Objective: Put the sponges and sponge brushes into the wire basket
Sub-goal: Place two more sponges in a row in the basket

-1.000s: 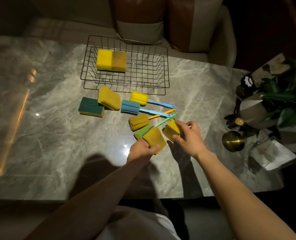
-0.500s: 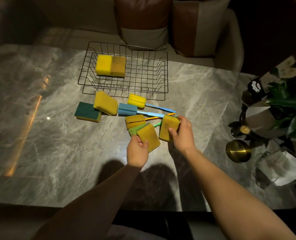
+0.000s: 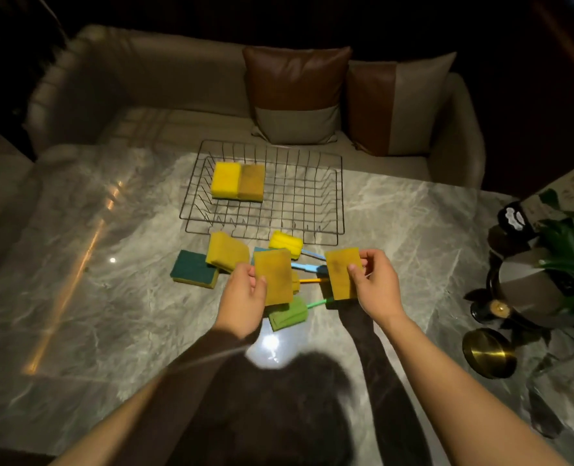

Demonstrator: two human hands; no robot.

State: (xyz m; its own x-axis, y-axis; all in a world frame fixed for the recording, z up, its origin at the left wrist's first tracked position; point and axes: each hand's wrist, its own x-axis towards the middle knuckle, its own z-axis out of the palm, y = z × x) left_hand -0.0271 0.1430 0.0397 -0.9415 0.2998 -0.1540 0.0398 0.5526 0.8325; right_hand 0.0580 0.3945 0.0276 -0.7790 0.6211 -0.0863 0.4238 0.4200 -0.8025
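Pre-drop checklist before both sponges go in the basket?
1. Left hand grips its sponge: ok.
2. Right hand grips its sponge: ok.
3. Both sponges lifted off the table: ok.
4. Wire basket has free floor right of the two sponges inside: ok.
5. Nothing between the hands and the basket: ok.
6. Grip firmness: cannot tell.

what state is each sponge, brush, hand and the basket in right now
left hand: holds a yellow sponge, lifted
right hand: holds a second yellow sponge, lifted
wire basket: on the table, two sponges inside
green-topped sponge: on the table
tilted yellow sponge: leaning on the green-topped one
green sponge brush: lying on the table
yellow sponge brush: lying beside the basket
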